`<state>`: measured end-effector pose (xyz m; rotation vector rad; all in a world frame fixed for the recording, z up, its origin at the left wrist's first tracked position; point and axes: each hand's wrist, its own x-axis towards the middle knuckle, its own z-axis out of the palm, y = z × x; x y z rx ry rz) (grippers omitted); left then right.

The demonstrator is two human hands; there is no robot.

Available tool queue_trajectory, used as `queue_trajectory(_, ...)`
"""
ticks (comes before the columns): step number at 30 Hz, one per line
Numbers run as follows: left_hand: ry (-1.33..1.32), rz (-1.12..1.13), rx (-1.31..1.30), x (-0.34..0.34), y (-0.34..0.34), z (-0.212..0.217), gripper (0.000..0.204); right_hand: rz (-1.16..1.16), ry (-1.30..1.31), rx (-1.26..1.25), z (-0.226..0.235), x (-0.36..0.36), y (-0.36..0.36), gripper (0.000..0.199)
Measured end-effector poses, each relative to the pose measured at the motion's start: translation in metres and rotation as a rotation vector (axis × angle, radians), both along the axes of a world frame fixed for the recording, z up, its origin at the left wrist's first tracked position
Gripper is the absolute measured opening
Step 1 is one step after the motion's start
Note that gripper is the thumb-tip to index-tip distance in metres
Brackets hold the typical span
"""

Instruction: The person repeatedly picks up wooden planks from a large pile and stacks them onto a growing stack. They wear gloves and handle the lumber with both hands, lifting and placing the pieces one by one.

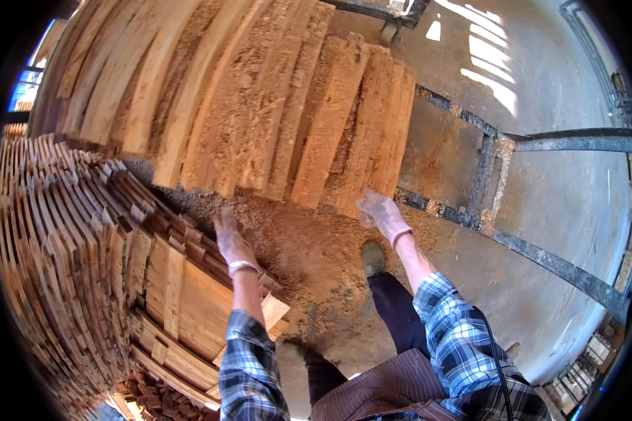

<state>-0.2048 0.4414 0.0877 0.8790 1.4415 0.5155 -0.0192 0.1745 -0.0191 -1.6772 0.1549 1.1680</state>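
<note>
My left hand, in a pale dusty glove, is open beyond the near ends of the planks, its fingers stretched forward and holding nothing. My right hand, gloved the same way, is at the near end of the rightmost plank, with fingers slightly bent and apart. Whether its fingertips touch the wood I cannot tell. Rough reddish-brown planks lie side by side before me, covered with sawdust and wood crumbs. Beside the rightmost one, a paler-faced plank lies with less dust.
A dark metal rail frame runs out to the right from under the planks. Tall stacks of thin boards stand at left, with wide boards leaning nearby. Sawdust covers the floor around my shoe.
</note>
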Motion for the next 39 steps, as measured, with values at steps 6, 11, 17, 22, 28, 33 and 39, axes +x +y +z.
queue_trajectory(6, -0.079, -0.14, -0.07, 0.022, -0.005, -0.095, 0.044, -0.014, 0.181, 0.034, 0.011, 0.026, 0.064, 0.079)
queue_trajectory(11, 0.122, -0.464, 0.238, -0.033, 0.027, -0.193, 0.04, -0.002, 0.451, 0.531, -0.008, 0.005, 0.119, 0.082)
queue_trajectory(17, -0.427, 0.411, -0.218, 0.088, -0.063, -0.144, 0.058, 0.733, -0.135, -0.081, -0.048, 0.027, 0.129, 0.09)
queue_trajectory(22, -0.279, 0.093, -0.018, 0.091, -0.091, -0.121, 0.053, 0.164, -0.025, 0.102, -0.031, 0.008, 0.125, 0.047)
queue_trajectory(28, 0.055, -0.091, -0.035, 0.096, -0.152, -0.067, 0.062, -0.189, 0.259, 0.334, 0.004, 0.027, 0.054, 0.031)
queue_trajectory(33, -0.212, -0.046, -0.108, 0.085, -0.098, -0.069, 0.065, -0.355, 0.257, 0.046, 0.019, 0.044, 0.033, 0.036)
queue_trajectory(39, 0.306, -0.45, 0.299, 0.077, -0.037, -0.128, 0.06, 0.56, -0.753, -0.073, -0.049, 0.004, 0.031, 0.047)
